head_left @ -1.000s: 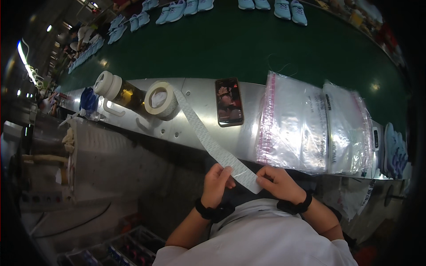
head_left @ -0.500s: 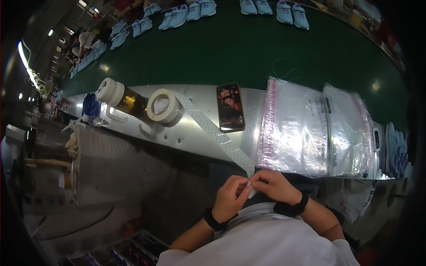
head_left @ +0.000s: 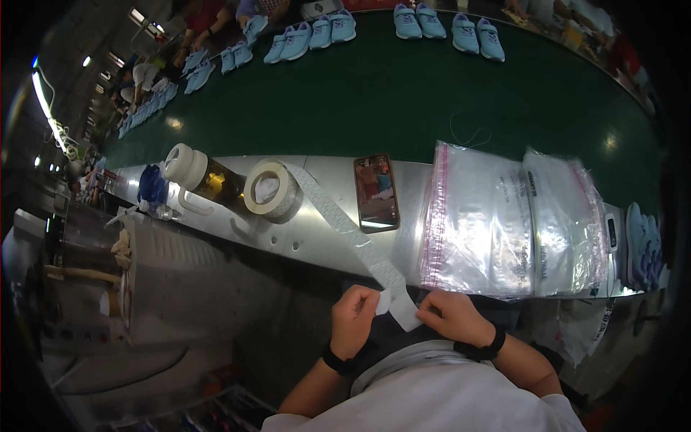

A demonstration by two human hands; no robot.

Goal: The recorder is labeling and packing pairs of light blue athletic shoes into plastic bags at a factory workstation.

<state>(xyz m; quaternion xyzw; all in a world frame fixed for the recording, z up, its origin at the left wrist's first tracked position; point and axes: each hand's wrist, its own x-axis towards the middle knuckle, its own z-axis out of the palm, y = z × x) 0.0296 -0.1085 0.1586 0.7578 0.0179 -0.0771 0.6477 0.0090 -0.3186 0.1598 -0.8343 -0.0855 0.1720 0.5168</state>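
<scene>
A roll of white label tape (head_left: 253,189) lies on the metal ledge, and its long printed strip (head_left: 349,234) runs toward me past the ledge's front edge. My right hand (head_left: 455,317) pinches the strip's loose end between thumb and fingertips. Just left of that end, my left hand (head_left: 353,315) is closed on a small white piece (head_left: 384,302), seemingly a peeled label or bit of backing. The two hands are apart, above my lap.
Clear plastic bags (head_left: 475,223) lie stacked on the ledge, right of a phone (head_left: 376,193). A lidded bottle (head_left: 223,181) stands left of the roll. Light-blue shoes (head_left: 333,30) line the green conveyor belt (head_left: 324,108). People are at work on its far side.
My hands were together at the strip's end and have now drawn apart. The left moved left with a small white piece, while the right holds the strip. The phone's screen picture changed.
</scene>
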